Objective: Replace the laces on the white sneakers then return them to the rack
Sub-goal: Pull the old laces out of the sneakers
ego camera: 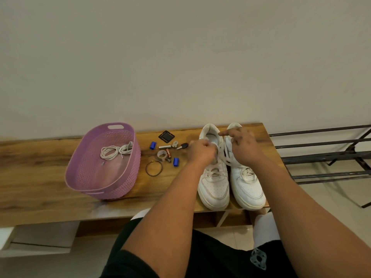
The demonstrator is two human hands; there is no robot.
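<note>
Two white sneakers stand side by side on the wooden bench, toes toward me: the left sneaker [214, 185] and the right sneaker [247, 187]. Both keep laces only in their lower eyelets. My left hand [201, 152] is curled at the left sneaker's upper eyelets and seems to pinch its lace. My right hand [244, 146] hovers over the gap between the two shoes, index finger stretched toward the left sneaker's collar; whether it holds anything is hidden. Coiled white laces [116, 150] lie in the pink basket [80, 167].
Small items lie scattered between basket and shoes: two blue clips [153, 145], batteries, a key [182, 146], a tape roll, a twisted bracelet [154, 168], a black square [166, 136]. A black metal rack [329, 155] stands right of the bench [40, 167]. A wall is behind.
</note>
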